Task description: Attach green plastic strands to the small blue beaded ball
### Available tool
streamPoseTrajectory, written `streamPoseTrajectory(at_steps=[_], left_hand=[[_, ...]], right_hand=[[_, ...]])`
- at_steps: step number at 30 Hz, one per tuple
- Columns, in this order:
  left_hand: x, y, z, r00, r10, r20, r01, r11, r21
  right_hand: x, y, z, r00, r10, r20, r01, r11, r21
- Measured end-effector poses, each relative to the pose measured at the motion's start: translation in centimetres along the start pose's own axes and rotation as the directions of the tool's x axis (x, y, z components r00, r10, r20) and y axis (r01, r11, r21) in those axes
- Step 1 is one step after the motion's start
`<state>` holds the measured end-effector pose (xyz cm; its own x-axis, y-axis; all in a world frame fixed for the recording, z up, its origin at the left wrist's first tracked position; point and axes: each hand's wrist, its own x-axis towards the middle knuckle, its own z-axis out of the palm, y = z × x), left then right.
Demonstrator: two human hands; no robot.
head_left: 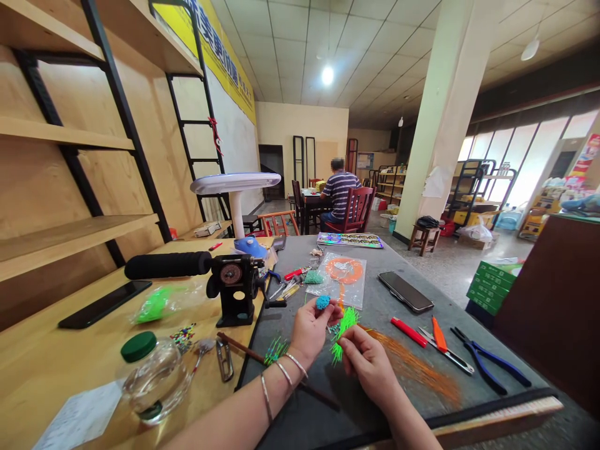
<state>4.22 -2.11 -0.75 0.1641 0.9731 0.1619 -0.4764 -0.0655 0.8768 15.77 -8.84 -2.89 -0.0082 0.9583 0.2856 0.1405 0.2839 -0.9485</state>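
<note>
My left hand (pixel 310 327) is closed in a pinch on a small blue fuzzy ball (pixel 322 302) held above the grey mat (pixel 412 406). Close beside it, my right hand (pixel 368 359) is closed on a bunch of bright green strands (pixel 344 329) that fan up toward the ball. Silver bangles circle my left wrist. Loose green strands (pixel 276 349) lie on the mat to the left of my left hand. A spread of orange strands (pixel 415 369) covers the mat to the right of my right hand.
A black hand-crank tool (pixel 234 284) and white lamp (pixel 237 187) stand left of the mat. A clear jar (pixel 152 375) lies on the wooden bench. A phone (pixel 405 292), red cutter (pixel 409 331), scissors and blue pliers (pixel 490 361) lie right. A seated person (pixel 338 197) is far back.
</note>
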Motion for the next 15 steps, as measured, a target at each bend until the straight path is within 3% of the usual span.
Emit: streamPoseTrajectory(at_steps=[4, 10, 15], left_hand=[[0.0, 0.0, 0.4, 1.000, 0.008, -0.013, -0.008, 0.998, 0.055], [-0.2, 0.4, 0.6, 0.975, -0.215, -0.054, 0.206, 0.970, -0.132], [-1.0, 0.7, 0.8, 0.980, -0.195, 0.023, 0.197, 0.969, -0.151]], right_hand=[[-0.1, -0.3, 0.1, 1.000, 0.019, 0.019, -0.020, 0.999, 0.034], [-0.1, -0.6, 0.3, 0.998, 0.055, 0.036, -0.056, 0.997, 0.048], [0.1, 0.1, 0.2, 0.998, 0.055, -0.034, -0.053, 0.998, 0.045]])
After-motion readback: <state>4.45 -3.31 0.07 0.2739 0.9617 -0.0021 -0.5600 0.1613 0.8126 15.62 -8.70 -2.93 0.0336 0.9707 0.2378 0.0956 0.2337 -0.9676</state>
